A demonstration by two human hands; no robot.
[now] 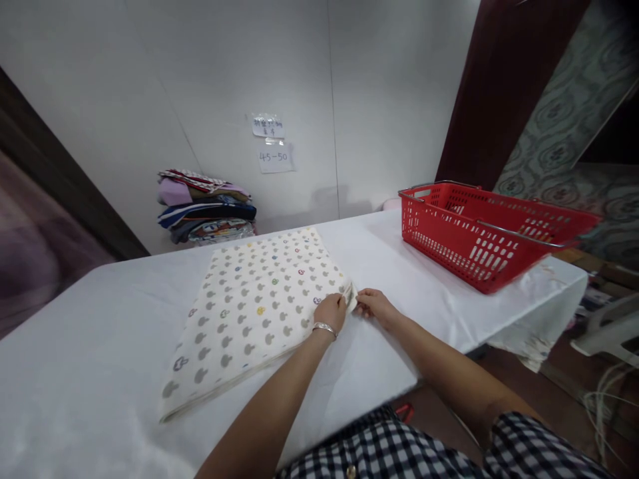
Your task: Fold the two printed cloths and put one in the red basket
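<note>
A cream cloth (259,299) printed with grey and coloured mushroom shapes lies folded in flat layers on the white-covered table. My left hand (330,313), with a silver bracelet at the wrist, is closed on the cloth near its right corner. Beside it, my right hand (372,303) pinches that same corner, which is lifted and bent up a little between the two hands. The fingertips of both hands are partly hidden by the cloth and by the hands themselves.
On the table's right side stands a red plastic basket (449,226). A stack of folded clothes (207,211) sits by the wall at the back left. Paper notes (275,158) are taped to the wall. A white stool (606,329) and cables are at the lower right.
</note>
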